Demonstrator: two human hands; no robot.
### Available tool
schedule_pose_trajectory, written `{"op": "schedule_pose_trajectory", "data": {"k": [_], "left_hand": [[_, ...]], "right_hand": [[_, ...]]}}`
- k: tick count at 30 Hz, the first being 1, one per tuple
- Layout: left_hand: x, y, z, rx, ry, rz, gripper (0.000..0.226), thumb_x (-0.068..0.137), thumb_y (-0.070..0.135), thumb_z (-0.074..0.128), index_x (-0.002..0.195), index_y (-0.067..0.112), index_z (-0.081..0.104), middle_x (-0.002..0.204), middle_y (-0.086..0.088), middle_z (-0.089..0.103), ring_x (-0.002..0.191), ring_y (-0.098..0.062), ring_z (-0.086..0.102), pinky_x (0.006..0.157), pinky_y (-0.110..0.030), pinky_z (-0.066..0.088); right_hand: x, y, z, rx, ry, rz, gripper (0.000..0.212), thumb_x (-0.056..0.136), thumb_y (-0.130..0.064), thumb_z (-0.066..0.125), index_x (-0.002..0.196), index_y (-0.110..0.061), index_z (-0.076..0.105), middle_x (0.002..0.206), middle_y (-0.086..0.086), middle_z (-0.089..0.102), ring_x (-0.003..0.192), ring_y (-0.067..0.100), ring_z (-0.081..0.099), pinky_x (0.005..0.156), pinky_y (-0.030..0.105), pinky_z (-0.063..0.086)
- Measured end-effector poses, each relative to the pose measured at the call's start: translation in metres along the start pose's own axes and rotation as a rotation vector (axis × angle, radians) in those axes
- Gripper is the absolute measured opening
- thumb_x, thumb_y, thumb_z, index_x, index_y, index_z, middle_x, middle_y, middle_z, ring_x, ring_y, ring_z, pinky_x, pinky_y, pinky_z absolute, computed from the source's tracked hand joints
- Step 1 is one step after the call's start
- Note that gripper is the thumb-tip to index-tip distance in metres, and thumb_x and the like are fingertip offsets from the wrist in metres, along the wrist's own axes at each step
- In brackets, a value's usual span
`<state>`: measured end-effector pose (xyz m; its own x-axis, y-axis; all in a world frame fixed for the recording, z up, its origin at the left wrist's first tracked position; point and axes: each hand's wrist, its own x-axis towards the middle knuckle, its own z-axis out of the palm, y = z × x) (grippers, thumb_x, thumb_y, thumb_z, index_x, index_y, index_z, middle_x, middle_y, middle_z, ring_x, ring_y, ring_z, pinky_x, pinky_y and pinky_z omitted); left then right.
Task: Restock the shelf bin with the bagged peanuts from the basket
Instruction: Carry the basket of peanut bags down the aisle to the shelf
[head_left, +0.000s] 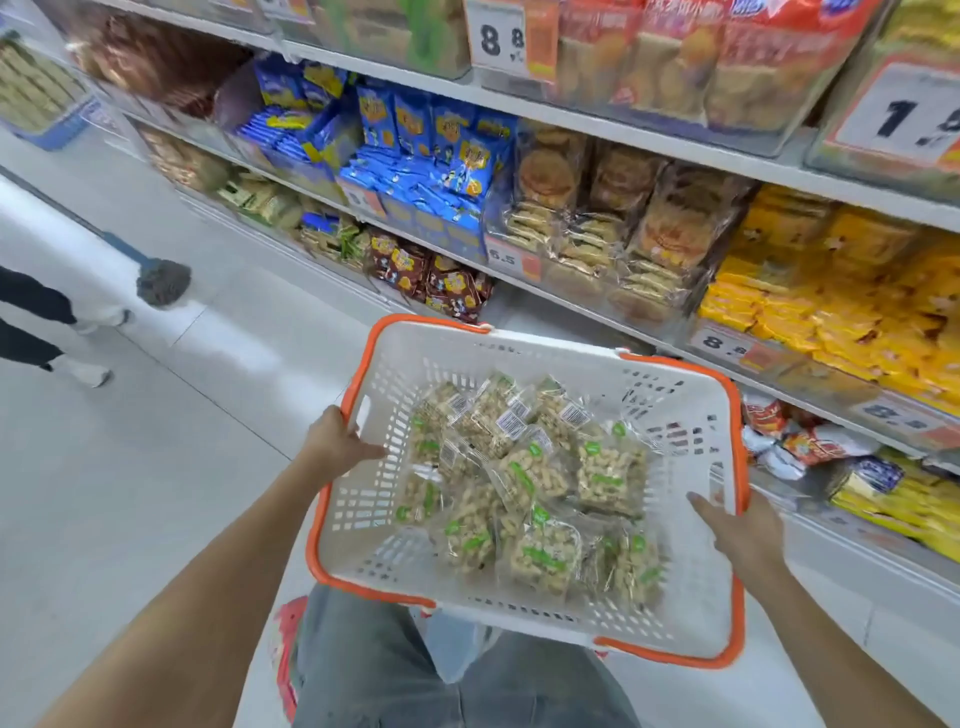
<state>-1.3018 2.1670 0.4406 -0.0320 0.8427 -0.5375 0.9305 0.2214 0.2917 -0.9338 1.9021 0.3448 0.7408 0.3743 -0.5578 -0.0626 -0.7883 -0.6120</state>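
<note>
A white plastic basket (691, 587) with orange rim handles hangs in front of me above my legs. Several clear bags of peanuts (524, 483) with green stickers and barcode labels lie piled on its floor. My left hand (335, 441) grips the basket's left rim, thumb inside the wall. My right hand (743, 535) holds the right rim, thumb pointing into the basket. No shelf bin holding matching peanut bags shows clearly.
Shelves (613, 306) of snack packs run along the right: blue bags, clear cookie packs, yellow packs, with price tags on the edges. On the left aisle floor, a person's legs (57, 332) and a mop head (163, 283).
</note>
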Motion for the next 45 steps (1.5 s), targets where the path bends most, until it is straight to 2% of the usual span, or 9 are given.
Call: {"op": "schedule_pose_trajectory", "data": {"k": [5, 8, 14, 19, 32, 35, 38, 41, 45], "left_hand": [[0.031, 0.015, 0.002, 0.067, -0.104, 0.033, 0.049, 0.070, 0.021, 0.082, 0.093, 0.003, 0.043, 0.074, -0.003, 0.050, 0.077, -0.024, 0.051, 0.050, -0.026, 0.034], [0.065, 0.028, 0.006, 0.119, -0.192, 0.081, 0.050, 0.069, 0.021, 0.083, 0.093, 0.006, 0.042, 0.082, -0.006, 0.055, 0.081, -0.027, 0.058, 0.056, -0.029, 0.040], [0.147, 0.049, 0.013, 0.195, -0.391, 0.219, 0.051, 0.060, 0.018, 0.088, 0.090, 0.001, 0.051, 0.076, -0.010, 0.061, 0.063, -0.021, 0.061, 0.050, -0.027, 0.043], [0.204, 0.051, 0.032, 0.255, -0.530, 0.279, 0.051, 0.060, 0.013, 0.088, 0.091, 0.002, 0.048, 0.075, -0.008, 0.058, 0.067, -0.021, 0.060, 0.056, -0.028, 0.047], [0.324, -0.019, 0.128, 0.284, -0.581, 0.266, 0.042, 0.061, 0.015, 0.086, 0.086, 0.003, 0.053, 0.067, -0.003, 0.054, 0.063, -0.015, 0.058, 0.054, -0.023, 0.045], [0.351, -0.046, 0.154, 0.309, -0.608, 0.255, 0.043, 0.052, 0.020, 0.083, 0.067, 0.009, 0.045, 0.058, -0.004, 0.048, 0.054, -0.018, 0.051, 0.051, -0.030, 0.041], [0.383, -0.073, 0.182, 0.291, -0.550, 0.251, 0.056, 0.039, 0.035, 0.078, 0.075, 0.003, 0.052, 0.069, -0.009, 0.061, 0.064, -0.021, 0.064, 0.058, -0.038, 0.053], [0.377, -0.080, 0.196, 0.239, -0.468, 0.250, 0.057, 0.051, 0.024, 0.086, 0.090, 0.000, 0.051, 0.079, -0.012, 0.063, 0.074, -0.025, 0.064, 0.061, -0.037, 0.054], [0.369, -0.102, 0.208, 0.145, -0.427, 0.243, 0.049, 0.062, 0.011, 0.085, 0.086, 0.007, 0.043, 0.072, -0.009, 0.055, 0.072, -0.027, 0.059, 0.057, -0.031, 0.043]], "right_hand": [[0.001, 0.007, 0.008, 0.020, 0.041, 0.084, 0.036, 0.076, -0.034, 0.076, 0.088, -0.006, 0.057, 0.078, 0.012, 0.064, 0.068, 0.034, 0.062, 0.061, 0.039, 0.052], [-0.006, 0.013, 0.016, 0.059, 0.086, 0.126, 0.036, 0.077, -0.032, 0.076, 0.093, -0.005, 0.056, 0.074, 0.011, 0.062, 0.062, 0.030, 0.059, 0.055, 0.031, 0.044], [-0.024, 0.020, 0.051, 0.116, 0.223, 0.220, 0.033, 0.080, -0.023, 0.075, 0.091, 0.000, 0.055, 0.062, 0.009, 0.055, 0.050, 0.025, 0.052, 0.047, 0.026, 0.038], [-0.022, 0.027, 0.086, 0.115, 0.293, 0.273, 0.034, 0.080, -0.025, 0.076, 0.091, -0.001, 0.054, 0.063, 0.008, 0.055, 0.056, 0.025, 0.054, 0.048, 0.027, 0.037], [0.053, 0.088, 0.201, 0.087, 0.165, 0.341, 0.029, 0.080, -0.021, 0.075, 0.088, -0.002, 0.054, 0.076, 0.017, 0.061, 0.062, 0.031, 0.060, 0.049, 0.029, 0.044], [0.068, 0.112, 0.234, 0.104, 0.181, 0.373, 0.030, 0.080, -0.016, 0.075, 0.085, 0.004, 0.052, 0.074, 0.018, 0.057, 0.063, 0.030, 0.058, 0.050, 0.029, 0.045], [0.078, 0.132, 0.260, 0.119, 0.216, 0.403, 0.035, 0.079, -0.013, 0.075, 0.084, 0.011, 0.050, 0.068, 0.015, 0.051, 0.060, 0.030, 0.054, 0.055, 0.032, 0.049], [0.084, 0.149, 0.279, 0.140, 0.273, 0.403, 0.032, 0.079, -0.017, 0.076, 0.072, -0.002, 0.048, 0.062, 0.012, 0.046, 0.057, 0.028, 0.049, 0.063, 0.046, 0.050], [0.082, 0.166, 0.295, 0.128, 0.317, 0.362, 0.036, 0.083, -0.023, 0.071, 0.066, -0.007, 0.043, 0.057, 0.018, 0.047, 0.053, 0.027, 0.047, 0.055, 0.035, 0.038]]}}
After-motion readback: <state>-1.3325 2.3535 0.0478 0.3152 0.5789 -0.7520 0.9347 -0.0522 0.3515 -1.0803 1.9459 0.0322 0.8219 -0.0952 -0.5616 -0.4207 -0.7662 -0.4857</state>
